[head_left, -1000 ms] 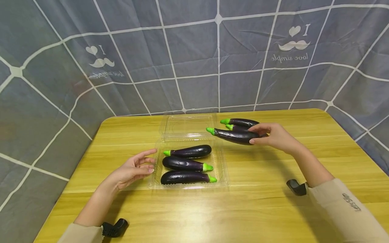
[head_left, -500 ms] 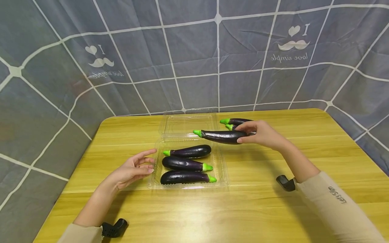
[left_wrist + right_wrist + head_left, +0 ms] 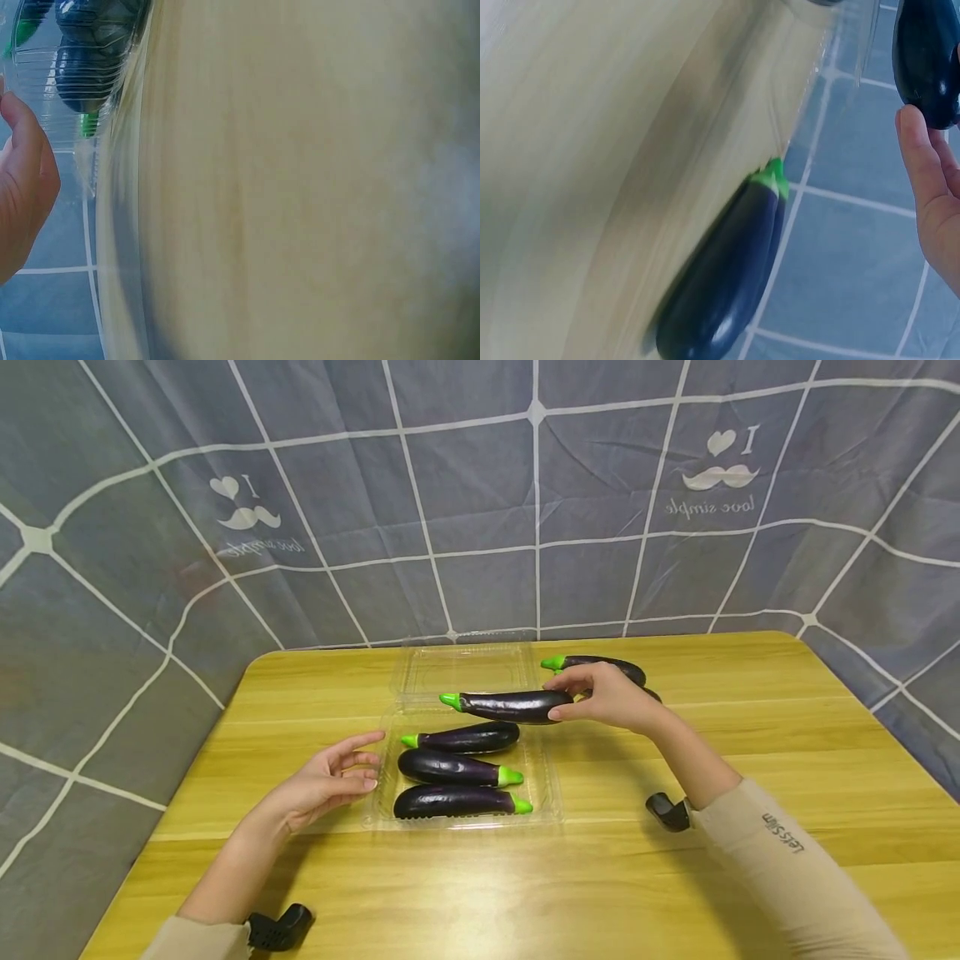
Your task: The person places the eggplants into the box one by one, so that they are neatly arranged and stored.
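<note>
In the head view my right hand (image 3: pixel 611 700) pinches a dark purple eggplant (image 3: pixel 510 707) by its thick end. It is held above the back part of a clear plastic clamshell box (image 3: pixel 553 797), its green stem pointing left. Inside the box lie three more eggplants (image 3: pixel 450 768) side by side. My left hand (image 3: pixel 326 783) is at the box's left edge, fingers relaxed and slightly bent, holding nothing; whether the fingertips touch the box I cannot tell. The right wrist view shows the held eggplant (image 3: pixel 928 64) between thumb and fingers, partly cut off.
Two other eggplants (image 3: pixel 618 668) lie on the wooden table (image 3: pixel 480 893) at the back right, partly hidden by my right hand. The box's lid (image 3: pixel 468 668) is folded back toward the grey grid-patterned curtain (image 3: pixel 480 510).
My right hand has carried the eggplant leftward from beside the other two to above the box's back part. The left hand has stayed in place.
</note>
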`<state>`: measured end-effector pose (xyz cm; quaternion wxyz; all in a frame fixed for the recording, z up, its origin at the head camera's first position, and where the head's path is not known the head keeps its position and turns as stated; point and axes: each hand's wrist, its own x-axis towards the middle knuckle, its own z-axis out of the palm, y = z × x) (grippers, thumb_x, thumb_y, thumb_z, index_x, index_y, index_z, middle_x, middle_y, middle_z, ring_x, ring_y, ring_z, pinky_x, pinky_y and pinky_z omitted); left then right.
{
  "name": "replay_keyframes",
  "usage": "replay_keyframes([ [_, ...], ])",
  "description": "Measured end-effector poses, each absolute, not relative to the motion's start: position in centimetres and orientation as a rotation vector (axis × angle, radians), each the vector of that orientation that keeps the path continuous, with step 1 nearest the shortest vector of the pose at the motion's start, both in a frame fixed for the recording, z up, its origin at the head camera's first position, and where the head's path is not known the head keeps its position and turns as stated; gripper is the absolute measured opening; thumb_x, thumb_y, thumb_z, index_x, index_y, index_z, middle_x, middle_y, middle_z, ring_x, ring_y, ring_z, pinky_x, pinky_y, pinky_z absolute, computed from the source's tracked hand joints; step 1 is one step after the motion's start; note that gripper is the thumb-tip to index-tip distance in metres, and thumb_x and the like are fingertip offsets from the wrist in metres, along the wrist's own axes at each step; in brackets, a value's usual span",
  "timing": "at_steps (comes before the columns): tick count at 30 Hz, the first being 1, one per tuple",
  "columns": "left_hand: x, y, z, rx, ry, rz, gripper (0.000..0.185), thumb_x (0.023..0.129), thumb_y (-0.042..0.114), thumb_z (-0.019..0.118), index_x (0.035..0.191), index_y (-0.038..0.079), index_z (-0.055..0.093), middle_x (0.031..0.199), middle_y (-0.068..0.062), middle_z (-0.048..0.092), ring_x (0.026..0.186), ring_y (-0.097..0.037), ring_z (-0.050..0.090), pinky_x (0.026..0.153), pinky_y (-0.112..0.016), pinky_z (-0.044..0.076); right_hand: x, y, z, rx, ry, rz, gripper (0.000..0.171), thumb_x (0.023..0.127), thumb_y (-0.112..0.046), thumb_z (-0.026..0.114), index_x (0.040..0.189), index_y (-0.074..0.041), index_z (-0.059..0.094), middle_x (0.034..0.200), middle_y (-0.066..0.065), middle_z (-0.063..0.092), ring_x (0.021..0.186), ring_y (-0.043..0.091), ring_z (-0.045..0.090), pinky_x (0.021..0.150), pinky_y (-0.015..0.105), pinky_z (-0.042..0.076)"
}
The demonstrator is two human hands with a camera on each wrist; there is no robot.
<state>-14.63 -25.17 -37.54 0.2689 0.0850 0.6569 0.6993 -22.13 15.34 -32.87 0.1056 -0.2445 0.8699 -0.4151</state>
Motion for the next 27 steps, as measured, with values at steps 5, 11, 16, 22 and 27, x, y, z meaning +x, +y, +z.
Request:
replay_keyframes([
  [5, -14.7, -25.1, -37.5, 0.231, 1.772, 1.886, 0.071, 0.087, -0.005, 0.059, 0.147, 0.005, 0.024, 0.112, -0.007, 0.046, 0.089, -0.010, 0.056, 0.079, -0.024, 0.052, -22.2, 14.1, -33.2, -0.760, 2.552, -1.198, 0.043, 0.078, -0.025, 0.076, 0.117, -0.009, 0.065, 0.112, 0.005, 0.064, 0.098, 0.021, 0.057, 0.085, 0.041, 0.048],
  [11, -14.6, -25.2, -37.5, 0.225, 1.771, 1.885, 0.070, 0.086, -0.005, 0.060, 0.146, 0.005, 0.024, 0.112, -0.007, 0.047, 0.089, -0.010, 0.056, 0.079, -0.024, 0.052, -22.4, 12.7, -33.6, -0.847, 2.515, -1.202, 0.040, 0.079, -0.023, 0.076, 0.115, -0.007, 0.066, 0.113, 0.006, 0.065, 0.098, 0.023, 0.057, 0.084, 0.040, 0.050],
  [16, -14.5, -25.2, -37.5, 0.220, 1.776, 1.885, 0.070, 0.086, -0.005, 0.060, 0.146, 0.005, 0.025, 0.111, -0.007, 0.047, 0.089, -0.010, 0.056, 0.079, -0.024, 0.052, -22.4, 11.7, -34.0, -0.864, 2.489, -1.236, 0.039, 0.078, -0.020, 0.076, 0.112, -0.005, 0.067, 0.111, 0.007, 0.066, 0.093, 0.021, 0.058, 0.078, 0.034, 0.052],
  [22, -14.5, -25.1, -37.5, 0.222, 1.775, 1.884, 0.070, 0.086, -0.005, 0.060, 0.146, 0.005, 0.025, 0.111, -0.007, 0.047, 0.089, -0.010, 0.056, 0.079, -0.024, 0.052, -22.4, 10.5, -34.3, -0.866, 2.470, -1.234, 0.037, 0.078, -0.020, 0.076, 0.112, -0.006, 0.067, 0.111, 0.007, 0.065, 0.094, 0.022, 0.056, 0.081, 0.036, 0.049],
  [27, -14.5, -25.1, -37.5, 0.217, 1.779, 1.890, 0.067, 0.086, -0.005, 0.060, 0.145, 0.008, 0.030, 0.111, -0.006, 0.048, 0.089, -0.010, 0.056, 0.080, -0.024, 0.051, -22.5, 9.7, -34.4, -0.846, 2.480, -1.231, 0.036, 0.078, -0.021, 0.076, 0.111, -0.008, 0.068, 0.112, 0.005, 0.065, 0.095, 0.021, 0.057, 0.083, 0.035, 0.048],
])
